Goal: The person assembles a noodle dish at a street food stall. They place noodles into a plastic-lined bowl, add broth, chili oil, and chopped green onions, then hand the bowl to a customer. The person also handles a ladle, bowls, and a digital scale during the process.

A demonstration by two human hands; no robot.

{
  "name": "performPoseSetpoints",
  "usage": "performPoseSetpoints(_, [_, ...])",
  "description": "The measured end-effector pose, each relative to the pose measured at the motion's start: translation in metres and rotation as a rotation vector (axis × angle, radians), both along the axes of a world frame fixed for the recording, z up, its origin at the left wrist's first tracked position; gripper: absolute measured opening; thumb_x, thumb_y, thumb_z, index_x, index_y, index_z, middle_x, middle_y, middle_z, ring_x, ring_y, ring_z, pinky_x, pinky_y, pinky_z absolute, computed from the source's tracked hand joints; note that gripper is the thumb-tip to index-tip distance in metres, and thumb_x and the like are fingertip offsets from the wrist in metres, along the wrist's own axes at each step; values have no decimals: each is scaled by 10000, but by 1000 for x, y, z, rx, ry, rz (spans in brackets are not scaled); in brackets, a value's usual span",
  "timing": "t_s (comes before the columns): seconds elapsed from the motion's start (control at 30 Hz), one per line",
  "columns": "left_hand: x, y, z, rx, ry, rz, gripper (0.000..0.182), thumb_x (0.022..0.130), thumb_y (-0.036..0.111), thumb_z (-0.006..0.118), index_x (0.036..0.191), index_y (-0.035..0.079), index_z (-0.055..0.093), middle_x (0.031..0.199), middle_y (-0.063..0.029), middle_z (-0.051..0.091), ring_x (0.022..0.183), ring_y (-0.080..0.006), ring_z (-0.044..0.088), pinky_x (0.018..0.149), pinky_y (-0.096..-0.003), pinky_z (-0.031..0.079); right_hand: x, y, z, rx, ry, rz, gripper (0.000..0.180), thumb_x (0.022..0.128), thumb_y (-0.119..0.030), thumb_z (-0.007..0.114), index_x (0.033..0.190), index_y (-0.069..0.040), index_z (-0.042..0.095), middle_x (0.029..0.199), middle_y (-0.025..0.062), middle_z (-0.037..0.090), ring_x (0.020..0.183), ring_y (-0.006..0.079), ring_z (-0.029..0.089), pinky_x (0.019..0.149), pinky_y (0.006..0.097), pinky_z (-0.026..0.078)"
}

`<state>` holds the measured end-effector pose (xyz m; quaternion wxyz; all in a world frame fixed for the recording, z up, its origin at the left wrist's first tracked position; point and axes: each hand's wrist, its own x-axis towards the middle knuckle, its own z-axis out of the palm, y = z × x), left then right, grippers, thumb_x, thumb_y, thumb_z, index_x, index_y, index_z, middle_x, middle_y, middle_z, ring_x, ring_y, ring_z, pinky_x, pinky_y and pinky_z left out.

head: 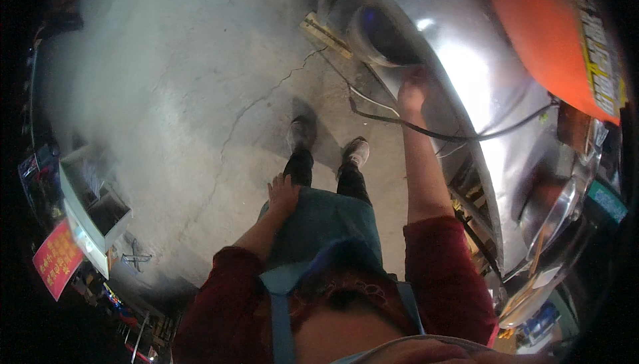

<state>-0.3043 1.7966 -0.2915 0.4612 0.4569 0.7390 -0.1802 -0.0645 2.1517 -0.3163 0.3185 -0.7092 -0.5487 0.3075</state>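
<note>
My left hand (283,194) rests on the blue-green apron (329,219) over my thigh, fingers slightly apart, holding nothing that I can see. My right arm reaches down beside the stainless steel counter (464,69). At its end, my right hand (413,92) is below the counter's edge, close to the rim of a dark round vessel (384,34). The fingers are blurred and partly in shadow, so what they touch cannot be made out. A black cable (424,132) passes across my right forearm, and a thin white cable (374,100) runs near the hand.
A yellowish bar (327,37) lies by the vessel on the cracked concrete floor (199,114). On the counter are an orange item (544,39) bearing writing and a metal bowl (554,219). Leftward stand a boxy pale container (95,199) and a red sign (59,259). Haze blurs the upper left.
</note>
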Motion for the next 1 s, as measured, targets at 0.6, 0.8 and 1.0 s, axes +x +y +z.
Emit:
performPoseSetpoints(0.6, [2,-34,-2,202,12,136,422,832,269,512,1159,2,509,1219,-189,477,1154,-337,425,979,-440,319,105,-71,-71,-378,-351,-4,279,892,-169,447,1118,-23,524,1132,136,559,1021,283,543,815,397,505])
performPoseSetpoints(0.8, [3,-38,-8,106,-16,151,415,838,273,506,1147,-4,514,1195,-186,483,1143,-331,431,977,-431,324,155,-85,-206,-419,416,-433,226,871,-163,455,1063,-86,547,1025,79,586,904,217,570,659,322,495])
performPoseSetpoints(1.0, [7,-39,-5,173,19,99,407,837,273,500,1147,10,520,1205,-184,486,1140,-323,440,975,-425,332,158,-87,-225,-349,1197,-562,222,790,-284,567,957,-137,559,930,18,578,802,190,558,552,322,444])
